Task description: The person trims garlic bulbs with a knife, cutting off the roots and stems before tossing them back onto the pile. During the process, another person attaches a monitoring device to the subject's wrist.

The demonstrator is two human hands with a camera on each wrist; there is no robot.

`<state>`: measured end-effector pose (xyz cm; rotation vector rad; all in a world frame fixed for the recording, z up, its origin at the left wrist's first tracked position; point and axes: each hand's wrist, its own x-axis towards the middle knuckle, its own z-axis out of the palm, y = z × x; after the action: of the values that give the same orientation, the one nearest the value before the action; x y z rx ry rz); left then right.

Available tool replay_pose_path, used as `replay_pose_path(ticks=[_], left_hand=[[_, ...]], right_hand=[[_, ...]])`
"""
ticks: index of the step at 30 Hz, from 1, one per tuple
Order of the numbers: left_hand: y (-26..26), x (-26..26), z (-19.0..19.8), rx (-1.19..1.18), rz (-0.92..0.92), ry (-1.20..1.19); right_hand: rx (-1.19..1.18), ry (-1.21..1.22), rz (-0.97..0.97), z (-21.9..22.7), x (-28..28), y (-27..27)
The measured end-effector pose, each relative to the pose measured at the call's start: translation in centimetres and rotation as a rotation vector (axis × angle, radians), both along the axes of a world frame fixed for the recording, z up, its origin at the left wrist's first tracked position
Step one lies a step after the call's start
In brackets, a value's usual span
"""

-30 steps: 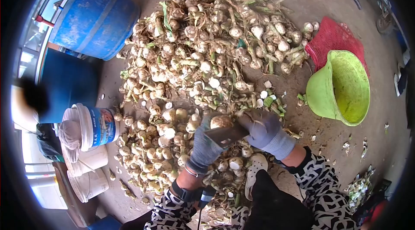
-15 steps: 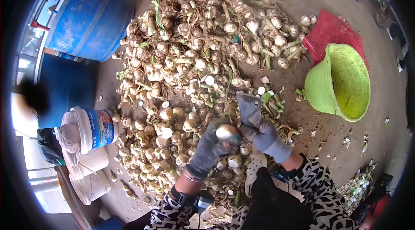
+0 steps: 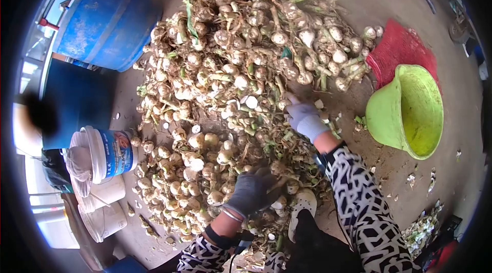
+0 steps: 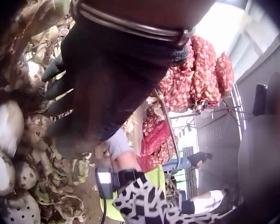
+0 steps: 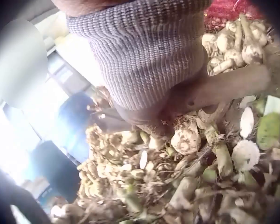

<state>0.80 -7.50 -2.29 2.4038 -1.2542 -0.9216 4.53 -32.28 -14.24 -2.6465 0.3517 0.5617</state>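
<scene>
In the head view my gloved left hand [image 3: 254, 191] is over the near pile of garlic bulbs [image 3: 177, 188], back upward. Its fingers [image 4: 60, 88] look spread in the left wrist view, with a blurred pale bulb [image 4: 8, 126] beside them. My gloved right hand [image 3: 303, 118] reaches forward to the lower edge of the big heap of untrimmed garlic [image 3: 215, 68]. It grips a knife by its wooden handle [image 5: 228, 88], which sticks out sideways in the right wrist view; the blade is hidden. A garlic bulb [image 5: 185, 140] lies just below that hand.
A lime-green bucket [image 3: 376, 114] stands at right, before a red mesh sack [image 3: 400, 50]. Blue barrels [image 3: 110, 16] and a white pail [image 3: 97, 157] line the left. Cut stalks [image 5: 224, 158] lie under the right hand. A shoe [image 3: 302, 206] is beside the left hand.
The hands have parted. My left hand has let go of the bulb and lowered over the near pile; my right hand has moved forward to the big heap with the knife.
</scene>
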Motion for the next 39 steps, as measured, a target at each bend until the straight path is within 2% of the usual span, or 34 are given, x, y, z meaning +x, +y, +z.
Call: replay_pose_path(ticks=[2, 4, 5, 7, 8, 9, 10, 11, 12, 14, 15, 16, 18, 19, 20, 22, 23, 26, 28, 30, 31, 32, 33, 34, 35, 36, 38, 39], left_hand=[[-0.3, 0.8, -0.8, 0.030, 0.070, 0.043], [-1.5, 2.3, -0.8, 0.002, 0.301, -0.249], [-2.0, 3.1, -0.7, 0.002, 0.310, -0.249], [-2.6, 4.5, -0.2, -0.270, 0.332, -0.443], [-2.4, 4.7, -0.4, -0.264, 0.331, -0.444], [-2.1, 4.8, -1.0, -0.455, 0.352, -0.218], [-1.9, 4.7, -1.3, -0.641, 0.362, 0.017], [-2.0, 4.1, -0.5, -0.619, 0.415, 0.163], [-2.1, 3.5, -0.4, -0.618, 0.406, 0.170], [-2.5, 2.7, 0.2, -0.748, 0.408, 0.231], [-2.6, 2.0, 1.9, -0.701, 0.559, 0.450], [-2.3, 2.0, 1.7, -0.705, 0.552, 0.446], [-1.8, 2.4, 1.6, -0.863, 0.575, 0.674], [-1.5, 2.1, 1.8, -0.858, 0.609, 0.749], [-1.6, 2.3, 2.3, -0.853, 0.601, 0.748], [-1.6, 2.5, 2.9, -0.728, 0.455, 0.358], [-1.8, 2.2, 3.5, -0.789, 0.497, 0.483], [-2.1, 1.9, 3.8, -0.803, 0.492, 0.505], [-1.8, 2.4, 2.8, -0.784, 0.227, 0.142], [-1.9, 1.1, 3.6, -0.684, 0.557, 0.534], [-1.6, 0.3, 2.8, -0.686, 0.635, 0.511], [-1.6, -0.1, 3.0, -0.682, 0.635, 0.521], [-1.7, -0.5, 3.4, -0.732, 0.895, 1.025], [-1.8, -0.6, 3.7, -0.734, 1.136, 1.541], [-1.6, -0.5, 4.2, -0.660, 0.555, 0.990], [-1.2, -0.4, 4.8, -0.660, 0.186, 0.319], [-1.6, -0.2, 5.0, -0.797, 0.469, 0.714], [-1.5, 1.3, 3.2, -0.755, 0.349, 0.524]], right_hand=[[-0.083, -0.007, 0.118, -2.8, 2.4, 0.1], [0.168, -0.129, -0.047, 0.7, 1.8, 0.8], [0.573, -0.190, -0.192, 4.5, 0.6, 1.4], [1.101, -0.061, -0.412, 9.0, -2.2, 3.0], [1.330, -0.070, -0.423, 9.4, -3.9, 3.4], [1.336, -0.070, -0.428, 9.6, -5.1, 3.5], [1.478, -0.066, -0.478, 9.7, -6.3, 3.4], [1.617, -0.064, -0.532, 10.0, -7.7, 3.4], [1.615, -0.069, -0.544, 10.8, -8.9, 3.4], [1.267, -0.282, -0.370, 12.5, -10.3, 3.5], [1.131, -0.443, -0.270, 12.7, -10.9, 3.8], [1.128, -0.451, -0.269, 13.2, -10.9, 4.0], [0.707, -0.906, -0.123, 14.6, -10.5, 4.5], [0.422, -0.883, 0.068, 14.8, -10.6, 3.6], [0.421, -0.887, 0.060, 15.2, -10.8, 3.7], [0.112, -0.629, 0.140, 15.8, -11.2, 4.4], [0.100, -0.681, 0.134, 15.6, -11.0, 4.6], [0.068, -0.694, 0.123, 16.0, -10.8, 5.0], [0.092, -0.662, 0.106, 15.5, -11.0, 5.1], [0.114, -0.628, 0.095, 14.7, -11.0, 5.2], [0.147, -0.610, 0.069, 14.2, -11.0, 5.2], [0.180, -0.592, 0.043, 13.4, -10.9, 5.2], [0.178, -0.586, 0.041, 10.4, -10.4, 4.5], [0.104, -0.329, 0.022, 5.8, -9.6, 3.4], [0.042, -0.059, -0.006, 4.6, -9.6, 3.1], [0.119, -0.104, -0.110, 3.8, -10.3, 2.8], [1.071, -0.237, -0.551, 8.9, -11.5, 4.1], [1.108, -0.287, -0.524, 9.4, -12.2, 4.9]])
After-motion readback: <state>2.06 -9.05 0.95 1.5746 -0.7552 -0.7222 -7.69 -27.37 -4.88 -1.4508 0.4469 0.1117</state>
